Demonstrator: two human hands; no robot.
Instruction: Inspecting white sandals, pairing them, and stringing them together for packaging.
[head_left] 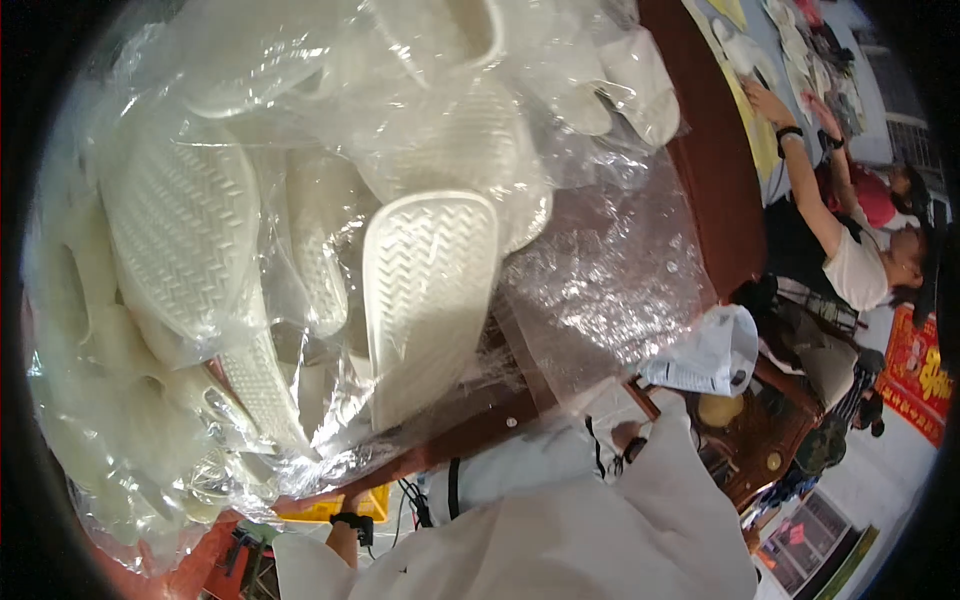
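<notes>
A big heap of white foam slippers in clear plastic bags fills the left and middle of the view, ribbed soles facing up, on a red-brown table. A loose clear plastic sheet lies to the right of the heap. My left forearm, with a black wrist strap, rises from the lower edge; its hand is hidden under the bagged slippers. Only a bit of my right wrist with a black band shows, beside the plastic sheet's lower edge; the hand itself is hidden. White clothing covers the lower middle.
A white printed bag lies at the table's right edge. A yellow crate sits below the heap. At the right, other people reach their arms up to a second surface with small items. Dark wooden furniture stands below them.
</notes>
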